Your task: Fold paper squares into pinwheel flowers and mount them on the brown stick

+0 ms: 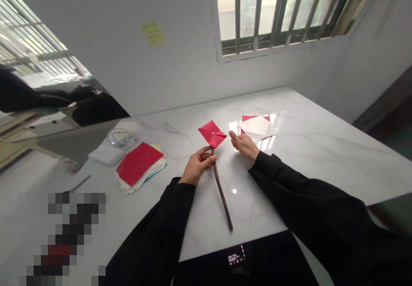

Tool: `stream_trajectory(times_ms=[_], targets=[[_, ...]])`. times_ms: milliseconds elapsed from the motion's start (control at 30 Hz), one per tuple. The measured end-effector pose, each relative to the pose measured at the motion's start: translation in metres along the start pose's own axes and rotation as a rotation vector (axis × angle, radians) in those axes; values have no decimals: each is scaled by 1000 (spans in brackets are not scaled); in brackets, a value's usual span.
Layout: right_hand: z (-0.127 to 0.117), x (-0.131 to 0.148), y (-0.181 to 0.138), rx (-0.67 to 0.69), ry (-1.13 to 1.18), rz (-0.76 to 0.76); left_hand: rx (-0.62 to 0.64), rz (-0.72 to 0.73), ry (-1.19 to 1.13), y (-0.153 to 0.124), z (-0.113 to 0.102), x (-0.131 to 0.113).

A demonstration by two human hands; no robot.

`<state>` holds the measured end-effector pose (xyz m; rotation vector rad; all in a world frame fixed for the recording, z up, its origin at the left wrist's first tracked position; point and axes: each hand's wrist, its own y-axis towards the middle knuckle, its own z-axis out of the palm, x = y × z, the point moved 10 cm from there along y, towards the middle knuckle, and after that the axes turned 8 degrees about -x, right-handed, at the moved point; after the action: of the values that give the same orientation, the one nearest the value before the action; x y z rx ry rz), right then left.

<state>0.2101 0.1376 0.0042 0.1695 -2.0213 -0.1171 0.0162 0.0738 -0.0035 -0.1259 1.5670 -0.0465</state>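
Observation:
A red paper pinwheel [210, 132] with a small pale pin at its middle tops a thin brown stick [222, 191]. My left hand [200, 164] is closed round the upper part of this stick, just under the paper. The stick slants down toward me over the white marble-look table [264, 191]. Just right of the pinwheel, and apart from it, is my right hand [243, 144]. Its fingers are curled in, and I see nothing between them. Behind it lie red and white paper sheets [259, 127].
On the left lies a stack of coloured paper [140, 164], red on top. Beyond it are a white box [106, 154] and a coiled white cable [122, 137]. A dark glossy panel [206, 269] is at the near edge. A wall with a barred window [273, 11] stands behind.

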Motion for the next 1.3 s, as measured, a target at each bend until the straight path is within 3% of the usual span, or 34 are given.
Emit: stream_trajectory(times_ms=[100, 200, 267, 433, 533, 733, 933, 1300], targets=[[-3, 0, 1, -26, -5, -10, -13, -13, -11, 0, -1, 0], [1, 3, 0, 30, -24, -28, -37, -34, -50, 0, -3, 0], [14, 6, -7, 182, -4, -36, -53, -41, -84, -1, -5, -2], [58, 26, -52, 748, 171, -34, -122, -20, -164, -1, -10, -5], [67, 38, -70, 892, 223, -64, -153, -6, -178, 0, -12, -5], [71, 37, -73, 969, 280, -27, -154, -64, -306, 2, -13, -3], [80, 34, -87, 1146, 392, 27, -289, -189, -593, 6, -32, 3], [76, 37, -102, 1273, 341, 31, -382, -132, -692, 7, -45, 0]])
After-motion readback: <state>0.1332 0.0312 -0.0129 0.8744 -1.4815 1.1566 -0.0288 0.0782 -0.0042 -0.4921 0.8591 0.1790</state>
